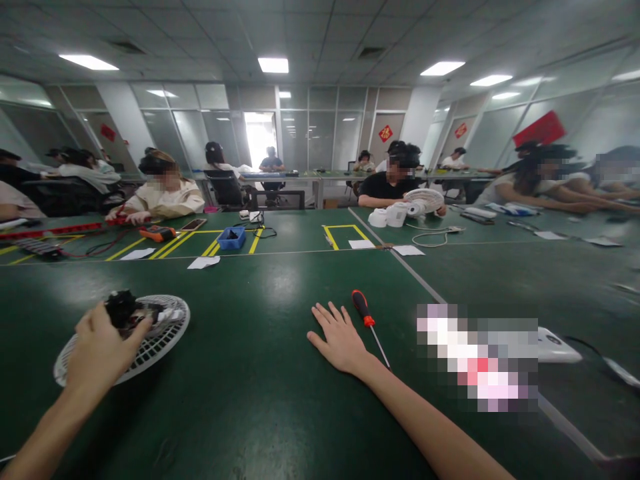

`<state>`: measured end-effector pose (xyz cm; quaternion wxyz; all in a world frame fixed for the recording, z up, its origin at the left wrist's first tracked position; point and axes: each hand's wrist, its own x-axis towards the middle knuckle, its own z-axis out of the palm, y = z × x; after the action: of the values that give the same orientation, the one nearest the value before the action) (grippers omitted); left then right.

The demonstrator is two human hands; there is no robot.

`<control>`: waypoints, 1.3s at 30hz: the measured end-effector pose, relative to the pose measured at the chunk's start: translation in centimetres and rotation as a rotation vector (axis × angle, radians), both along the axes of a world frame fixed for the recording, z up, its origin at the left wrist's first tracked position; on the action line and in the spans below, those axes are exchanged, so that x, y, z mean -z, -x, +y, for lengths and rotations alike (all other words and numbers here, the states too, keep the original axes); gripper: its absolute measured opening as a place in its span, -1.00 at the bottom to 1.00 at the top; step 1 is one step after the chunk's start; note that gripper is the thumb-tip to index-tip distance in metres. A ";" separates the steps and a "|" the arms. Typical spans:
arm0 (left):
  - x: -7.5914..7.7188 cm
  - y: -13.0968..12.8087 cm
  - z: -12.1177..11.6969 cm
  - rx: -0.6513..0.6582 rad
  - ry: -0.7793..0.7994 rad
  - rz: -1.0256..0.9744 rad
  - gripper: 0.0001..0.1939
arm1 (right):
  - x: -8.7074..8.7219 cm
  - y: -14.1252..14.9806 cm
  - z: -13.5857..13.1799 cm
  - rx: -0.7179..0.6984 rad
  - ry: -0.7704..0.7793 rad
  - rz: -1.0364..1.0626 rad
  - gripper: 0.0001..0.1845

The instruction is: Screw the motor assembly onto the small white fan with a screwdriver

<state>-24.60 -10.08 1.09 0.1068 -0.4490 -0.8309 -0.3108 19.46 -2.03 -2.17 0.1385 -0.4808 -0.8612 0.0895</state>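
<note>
My left hand (103, 347) is closed around the black motor part (123, 308) of a fan head. Attached below it is a round white fan grille (170, 340), lying tilted on the green table (240, 400). Some white and pale parts beside the motor are partly covered by my fingers. On the table lies my right hand (340, 338), palm down and flat with fingers spread, holding nothing. Just right of its fingers rests a screwdriver (363, 308) with a black and red handle, its shaft running toward my wrist.
To the right, a pixelated patch hides something near a white device (560, 347) with a cable. Farther off are a blue bin (233, 239), paper slips (204, 262) and an orange tool (158, 233). Across the table a co-worker (385, 190) handles another white fan (424, 202).
</note>
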 end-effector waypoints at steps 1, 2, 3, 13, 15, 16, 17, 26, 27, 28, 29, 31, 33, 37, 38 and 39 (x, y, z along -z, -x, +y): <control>-0.2 -1.5 0.4 -0.015 0.051 -0.029 -0.09 | 0.0 0.0 0.0 -0.003 -0.010 0.013 -0.33; -0.4 -3.0 0.9 -0.008 0.067 -0.035 -0.10 | 0.0 0.1 -0.1 -0.008 -0.022 0.027 -0.35; -0.5 -4.5 1.5 0.020 0.067 -0.030 -0.10 | 0.0 0.1 -0.1 -0.014 -0.037 0.043 -0.37; 0.2 -16.0 7.4 0.438 0.014 0.153 -0.17 | 0.2 0.6 0.1 -0.191 -0.329 0.254 -0.66; 0.4 -17.8 8.3 0.531 0.006 0.161 -0.18 | 0.0 0.6 -0.1 -0.255 -0.381 0.280 -0.69; 0.5 -18.7 8.8 0.576 0.006 0.161 -0.18 | -0.1 0.5 -0.2 -0.289 -0.406 0.289 -0.70; 0.6 -19.5 9.1 0.614 0.001 0.157 -0.18 | -0.2 0.5 -0.4 -0.325 -0.435 0.301 -0.71; 0.7 -23.9 9.5 0.812 -0.135 0.192 -0.28 | -0.7 1.6 -2.2 -0.509 -0.607 0.379 -0.75; 0.7 -24.0 9.5 0.820 -0.158 0.213 -0.29 | -0.8 1.7 -2.2 -0.513 -0.596 0.374 -0.75; 0.9 -24.0 9.4 0.825 -0.188 0.234 -0.30 | -0.8 1.7 -2.3 -0.518 -0.583 0.369 -0.75; 1.0 -24.0 9.4 0.827 -0.226 0.257 -0.31 | -0.8 1.7 -2.3 -0.522 -0.571 0.368 -0.75; 1.5 -23.7 9.1 0.838 -0.333 0.307 -0.36 | -0.7 1.6 -2.4 -0.522 -0.547 0.374 -0.74; 2.1 -23.3 8.6 0.912 -0.470 0.366 -0.45 | -0.6 1.5 -2.4 -0.507 -0.516 0.388 -0.73; 3.5 -22.5 7.5 1.173 -0.664 0.472 -0.56 | -0.3 1.5 -2.4 -0.429 -0.444 0.455 -0.74; 3.7 -22.4 7.3 1.214 -0.681 0.482 -0.57 | -0.3 1.4 -2.4 -0.403 -0.426 0.481 -0.75; 3.9 -22.3 7.2 1.242 -0.689 0.485 -0.58 | -0.3 1.4 -2.4 -0.379 -0.403 0.505 -0.76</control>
<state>-2.28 -2.90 -2.80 0.2264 -0.8324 -0.2335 -0.4487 18.04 -4.45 -1.90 0.4196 -0.2387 -0.8738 0.0579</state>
